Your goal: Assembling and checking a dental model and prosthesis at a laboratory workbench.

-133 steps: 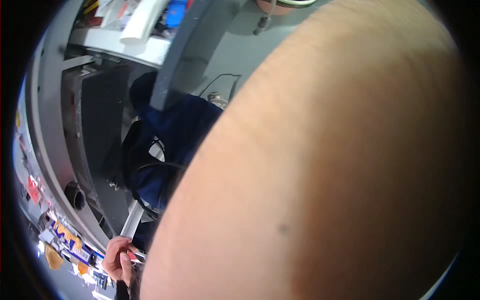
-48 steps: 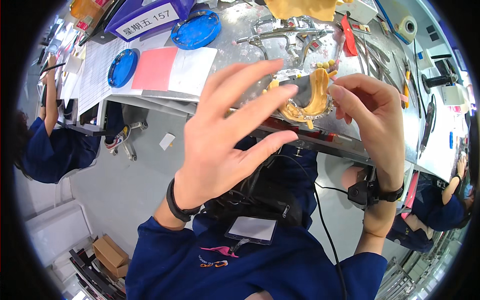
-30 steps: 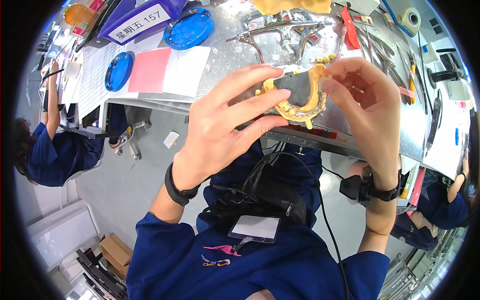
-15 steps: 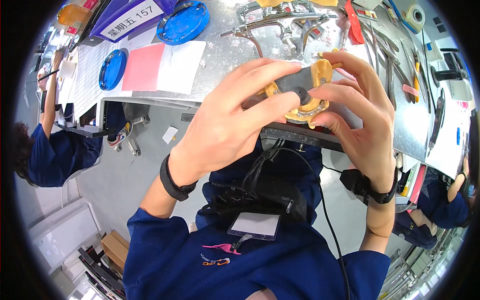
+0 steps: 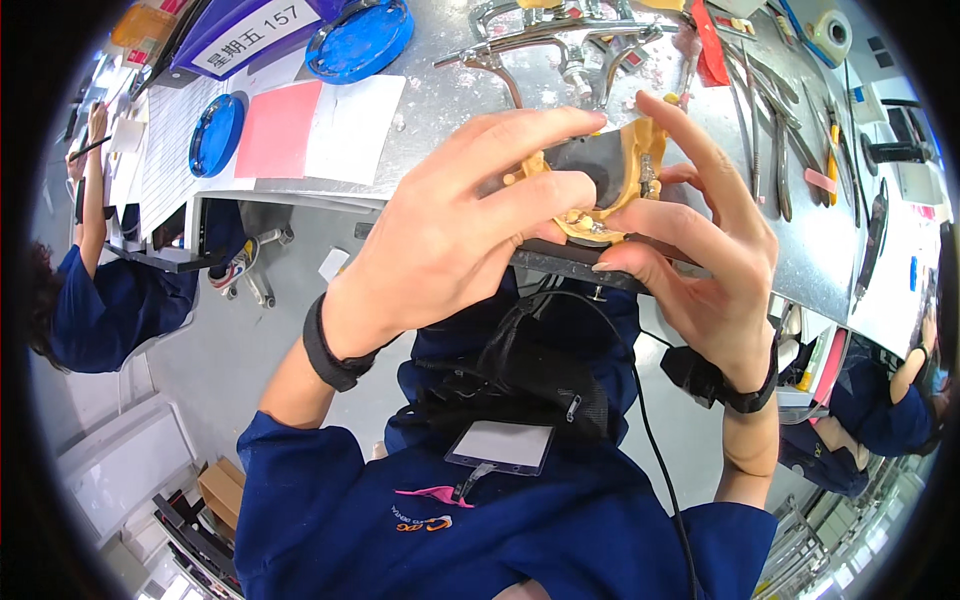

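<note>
Both my hands hold a yellow horseshoe-shaped dental cast [image 5: 612, 180] with small metal parts on it, raised close to the camera above the front edge of a metal workbench [image 5: 455, 95]. My left hand [image 5: 455, 240] wraps over the cast's left side, fingers closed across its top. From the right, my right hand [image 5: 700, 255] grips it, with the index finger raised along its far side. A black wristband sits on each wrist.
On the bench lie two blue round lids [image 5: 357, 37], pink and white paper sheets [image 5: 320, 115], a metal articulator frame [image 5: 560, 40] and several hand tools [image 5: 790, 130]. One person in blue sits at the left [image 5: 90, 290], another at the right edge [image 5: 880, 400].
My left hand, open with spread fingers earlier, has closed onto the cast beside my right hand, and the cast has been lifted closer to the camera.
</note>
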`<action>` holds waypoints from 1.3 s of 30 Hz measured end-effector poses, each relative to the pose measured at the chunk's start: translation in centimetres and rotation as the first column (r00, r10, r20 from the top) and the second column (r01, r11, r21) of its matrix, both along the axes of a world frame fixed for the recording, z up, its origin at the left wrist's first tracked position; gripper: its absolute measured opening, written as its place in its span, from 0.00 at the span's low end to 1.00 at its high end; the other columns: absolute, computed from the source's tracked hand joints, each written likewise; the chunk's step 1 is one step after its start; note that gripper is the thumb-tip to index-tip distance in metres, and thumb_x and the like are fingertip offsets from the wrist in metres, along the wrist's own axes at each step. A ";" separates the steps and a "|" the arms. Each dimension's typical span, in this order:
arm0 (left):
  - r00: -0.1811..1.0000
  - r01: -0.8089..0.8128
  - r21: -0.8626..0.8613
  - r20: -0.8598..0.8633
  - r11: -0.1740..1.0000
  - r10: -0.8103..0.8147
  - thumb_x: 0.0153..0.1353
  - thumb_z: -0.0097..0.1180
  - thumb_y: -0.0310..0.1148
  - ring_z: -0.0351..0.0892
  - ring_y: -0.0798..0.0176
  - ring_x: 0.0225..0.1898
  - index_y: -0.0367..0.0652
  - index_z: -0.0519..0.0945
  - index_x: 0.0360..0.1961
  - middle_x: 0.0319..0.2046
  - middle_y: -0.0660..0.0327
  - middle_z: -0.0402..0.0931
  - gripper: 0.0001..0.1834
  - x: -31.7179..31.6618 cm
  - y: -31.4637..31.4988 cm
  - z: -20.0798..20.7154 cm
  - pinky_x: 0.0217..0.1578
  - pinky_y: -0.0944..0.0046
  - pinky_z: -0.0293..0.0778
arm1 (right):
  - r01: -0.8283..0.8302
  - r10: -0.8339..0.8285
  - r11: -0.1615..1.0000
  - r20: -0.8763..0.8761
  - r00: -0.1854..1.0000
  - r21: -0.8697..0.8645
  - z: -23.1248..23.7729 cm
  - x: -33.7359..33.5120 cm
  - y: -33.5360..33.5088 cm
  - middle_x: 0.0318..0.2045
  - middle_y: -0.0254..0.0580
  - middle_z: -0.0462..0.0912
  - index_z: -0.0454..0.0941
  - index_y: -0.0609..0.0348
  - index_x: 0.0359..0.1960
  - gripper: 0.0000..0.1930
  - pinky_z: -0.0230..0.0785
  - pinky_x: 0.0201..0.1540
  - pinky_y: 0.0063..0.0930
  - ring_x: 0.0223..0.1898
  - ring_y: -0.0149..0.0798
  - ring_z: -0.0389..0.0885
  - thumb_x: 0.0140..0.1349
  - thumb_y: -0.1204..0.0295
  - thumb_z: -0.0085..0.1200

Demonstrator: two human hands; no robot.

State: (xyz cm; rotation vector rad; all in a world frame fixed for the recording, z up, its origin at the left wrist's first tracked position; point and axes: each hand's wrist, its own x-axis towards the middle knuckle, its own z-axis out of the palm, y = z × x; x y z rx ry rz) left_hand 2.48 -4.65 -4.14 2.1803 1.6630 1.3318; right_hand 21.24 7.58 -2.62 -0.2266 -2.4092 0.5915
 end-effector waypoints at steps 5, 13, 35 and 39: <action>0.999 0.026 -0.063 -0.024 0.998 -0.027 0.45 0.59 0.13 0.80 0.53 0.45 0.40 0.81 0.37 0.57 0.49 0.74 0.17 -2.2 0.2 1.4 0.42 0.62 0.78 | 0.016 -0.009 0.995 0.062 0.998 -0.102 1.2 0.4 -0.9 0.60 0.55 0.73 0.79 0.59 0.49 0.30 0.76 0.45 0.32 0.52 0.47 0.80 0.45 0.55 0.69; 0.992 -0.039 0.006 -0.119 0.999 0.040 0.40 0.72 0.35 0.72 0.42 0.60 0.42 0.85 0.43 0.57 0.43 0.73 0.24 -1.0 -1.5 2.1 0.55 0.50 0.72 | 0.031 -0.023 0.993 0.072 0.997 -0.111 0.5 0.0 -0.5 0.54 0.53 0.78 0.81 0.60 0.46 0.29 0.72 0.53 0.39 0.53 0.49 0.79 0.44 0.56 0.69; 0.988 -0.150 0.116 0.053 0.982 0.145 0.37 0.78 0.37 0.76 0.44 0.54 0.36 0.83 0.47 0.52 0.44 0.76 0.32 -1.1 -1.0 0.6 0.48 0.53 0.77 | 0.069 -0.065 0.988 0.029 0.997 -0.142 -0.6 -1.0 -0.4 0.50 0.55 0.80 0.80 0.64 0.40 0.19 0.76 0.48 0.32 0.48 0.47 0.81 0.45 0.73 0.70; 0.995 -0.064 0.100 0.087 0.993 0.055 0.36 0.79 0.35 0.81 0.56 0.44 0.31 0.81 0.47 0.50 0.45 0.77 0.34 -2.0 -0.7 -0.2 0.44 0.63 0.78 | 0.116 -0.111 0.967 0.032 0.993 -0.229 0.1 -1.0 -1.4 0.58 0.58 0.73 0.78 0.60 0.45 0.30 0.71 0.56 0.40 0.59 0.51 0.74 0.40 0.60 0.72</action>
